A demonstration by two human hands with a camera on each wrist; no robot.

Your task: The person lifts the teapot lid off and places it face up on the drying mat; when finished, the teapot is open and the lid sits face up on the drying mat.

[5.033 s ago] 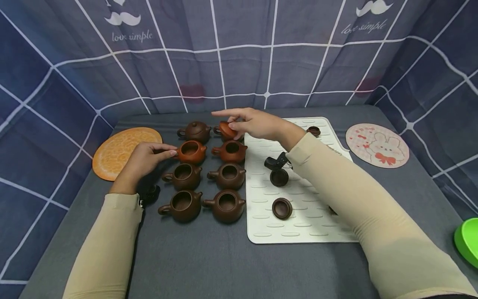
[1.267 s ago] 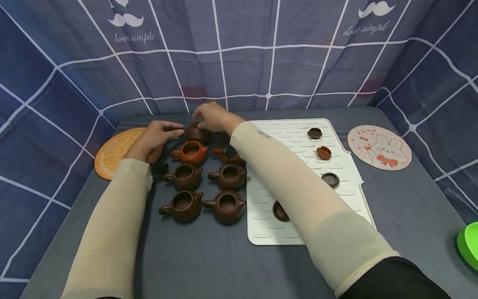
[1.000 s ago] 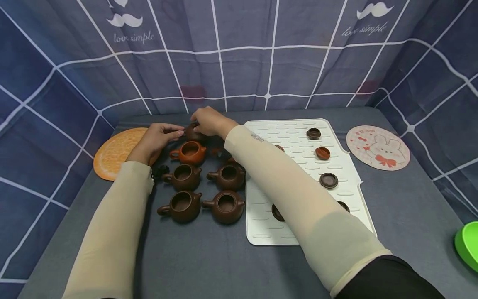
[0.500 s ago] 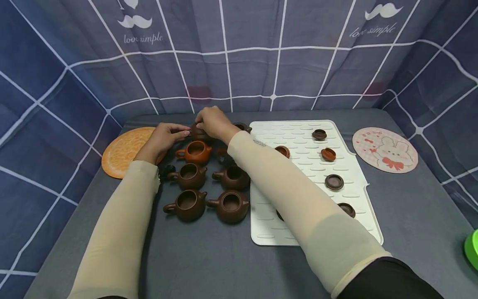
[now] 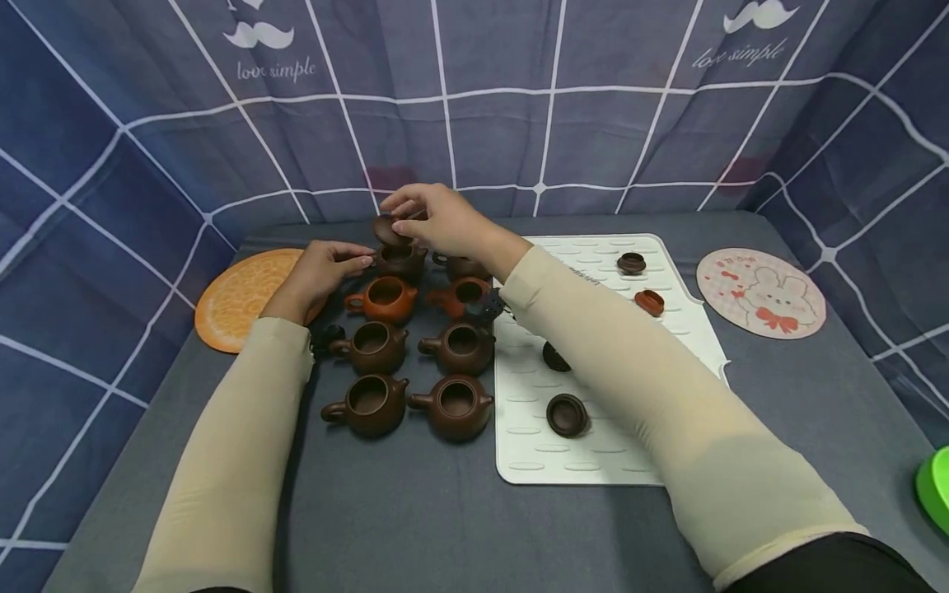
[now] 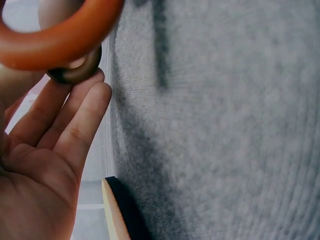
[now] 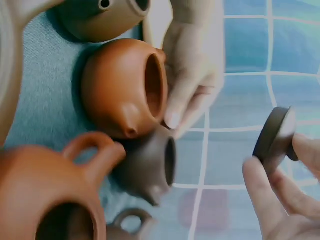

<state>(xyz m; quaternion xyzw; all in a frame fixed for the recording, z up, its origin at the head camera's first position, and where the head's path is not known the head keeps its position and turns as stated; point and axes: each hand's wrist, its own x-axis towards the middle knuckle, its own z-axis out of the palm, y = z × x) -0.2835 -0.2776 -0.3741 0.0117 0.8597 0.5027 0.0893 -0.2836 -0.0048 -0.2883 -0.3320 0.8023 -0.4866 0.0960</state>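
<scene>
My right hand (image 5: pixel 452 221) holds a dark brown teapot lid (image 5: pixel 390 231) tilted above the back-left brown teapot (image 5: pixel 401 262), whose mouth is uncovered. In the right wrist view, thumb and fingers pinch this lid (image 7: pixel 274 137) at its edge and knob. My left hand (image 5: pixel 315 276) pinches the handle of that same teapot at its left side. The left wrist view has the dark handle (image 6: pixel 82 70) at the fingertips, behind a large orange handle (image 6: pixel 60 47). An orange teapot (image 5: pixel 382 299) without a lid stands just in front of the brown one.
More lidless teapots, brown (image 5: pixel 458 408) and orange (image 5: pixel 467 295), fill two columns. On the white mat (image 5: pixel 522 457) lie several lids, including an orange one (image 5: pixel 649 302); my right forearm covers part of it. An orange-slice mat (image 5: pixel 237 301), a bunny mat (image 5: pixel 761 292) and a green bowl (image 5: pixel 936 490) lie farther out.
My left hand went from the orange teapot to the back-left brown one. My right hand moved left from the back-right teapot, gripped the brown lid and lifted it off.
</scene>
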